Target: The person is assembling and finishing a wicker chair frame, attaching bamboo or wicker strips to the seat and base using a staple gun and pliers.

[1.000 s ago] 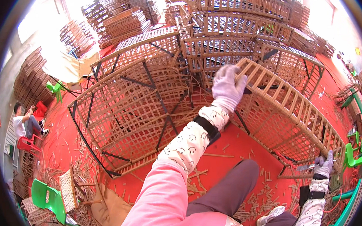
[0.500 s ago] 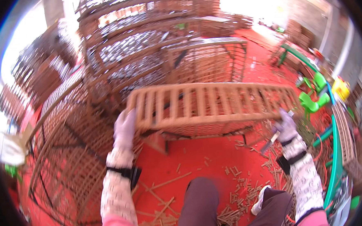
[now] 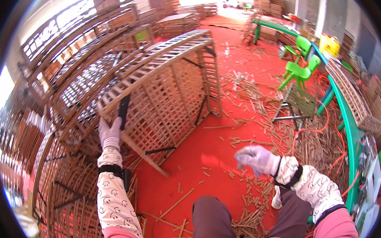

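Note:
My left hand (image 3: 110,134), in a pale purple glove, grips the near corner of a brown wooden lattice rack (image 3: 155,108). The rack has a slatted top edge, a crisscross lattice face and dark corner braces. It stands on the red floor at centre left, running away from me toward the far right. My right hand (image 3: 257,159), gloved alike, hangs above the floor, apart from the rack. Its fingers are curled, and whatever may be inside them is hidden.
More lattice racks (image 3: 81,88) stand close behind, and curved lattice pieces (image 3: 70,203) lie at lower left. Wood offcuts (image 3: 255,202) litter the red floor. To the right are a folding stool (image 3: 299,102), green chairs (image 3: 300,72), an orange hose (image 3: 324,127) and a green bench (image 3: 352,171).
The rack has swung from lying crosswise before me to the left, beside another rack. My right hand has let go of it and drawn back; the pale-handled tool there no longer shows.

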Demonstrator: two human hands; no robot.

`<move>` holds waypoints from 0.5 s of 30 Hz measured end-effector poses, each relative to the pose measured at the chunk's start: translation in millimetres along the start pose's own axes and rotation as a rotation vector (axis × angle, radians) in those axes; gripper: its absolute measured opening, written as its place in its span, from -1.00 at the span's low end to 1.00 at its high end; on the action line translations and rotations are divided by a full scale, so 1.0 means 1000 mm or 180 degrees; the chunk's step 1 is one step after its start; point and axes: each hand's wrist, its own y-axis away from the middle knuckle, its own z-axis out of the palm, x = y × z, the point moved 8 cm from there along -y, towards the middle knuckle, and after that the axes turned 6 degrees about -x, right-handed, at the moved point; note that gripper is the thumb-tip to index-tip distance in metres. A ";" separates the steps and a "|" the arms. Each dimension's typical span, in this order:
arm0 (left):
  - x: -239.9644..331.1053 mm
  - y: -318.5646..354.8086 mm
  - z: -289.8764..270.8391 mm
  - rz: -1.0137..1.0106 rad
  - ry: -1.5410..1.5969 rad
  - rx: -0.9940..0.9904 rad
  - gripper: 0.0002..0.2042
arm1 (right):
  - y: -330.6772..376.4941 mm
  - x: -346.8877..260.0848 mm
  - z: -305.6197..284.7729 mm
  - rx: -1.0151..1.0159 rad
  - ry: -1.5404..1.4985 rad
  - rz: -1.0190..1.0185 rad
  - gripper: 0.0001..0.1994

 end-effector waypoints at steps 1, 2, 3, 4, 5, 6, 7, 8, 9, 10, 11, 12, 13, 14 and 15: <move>-0.012 -0.005 0.006 -0.0213 0.1030 0.0006 -0.35 | 0.015 0.025 -0.013 0.0271 0.0097 0.0243 -0.60; -0.047 -0.013 0.009 -0.0262 0.1331 0.0155 -0.33 | 0.029 0.050 -0.024 0.0439 0.0096 0.0478 -0.58; -0.061 -0.010 0.017 -0.0581 0.1318 0.0226 -0.25 | 0.044 0.076 -0.037 0.0653 0.0007 0.0573 -0.59; -0.073 -0.009 0.024 -0.0817 0.1030 0.0221 -0.17 | 0.054 0.121 -0.051 0.0813 0.0047 0.0588 -0.62; -0.092 -0.006 0.028 -0.1004 0.0805 0.0525 -0.12 | 0.066 0.153 -0.063 0.1066 0.0130 0.0357 -0.64; -0.109 0.000 0.043 -0.1428 0.1414 0.0123 -0.11 | 0.080 0.164 -0.062 0.1208 -0.0150 0.0619 -0.65; -0.129 0.002 0.051 -0.1249 0.1535 -0.0187 -0.12 | 0.091 0.172 -0.058 0.1243 -0.0461 0.0855 -0.65; -0.135 0.007 0.073 -0.1088 0.1697 -0.0538 -0.12 | 0.101 0.184 -0.056 0.1324 -0.0757 0.1121 -0.65; -0.148 0.018 0.092 -0.1246 0.1792 -0.0793 -0.13 | 0.107 0.199 -0.052 0.1387 -0.1035 0.1272 -0.66; -0.147 0.031 0.109 -0.1403 0.1896 -0.1036 -0.12 | 0.114 0.214 -0.047 0.1456 -0.1300 0.1410 -0.67; -0.151 0.041 0.124 -0.1643 0.2121 -0.1173 -0.14 | 0.115 0.226 -0.042 0.1462 -0.1454 0.1333 -0.67; -0.152 0.044 0.129 -0.1658 0.2057 -0.1196 -0.14 | 0.116 0.227 -0.038 0.1373 -0.1450 0.1321 -0.66; -0.127 0.054 0.140 -0.1721 0.2184 -0.1043 -0.14 | 0.119 0.232 -0.037 0.1351 -0.1409 0.1432 -0.66; -0.115 0.056 0.134 -0.1763 0.2234 -0.0824 -0.14 | 0.116 0.235 -0.032 0.1237 -0.1395 0.1509 -0.67; -0.139 0.052 0.145 -0.2190 0.2138 -0.0998 -0.14 | 0.112 0.234 -0.031 0.1178 -0.1448 0.1687 -0.68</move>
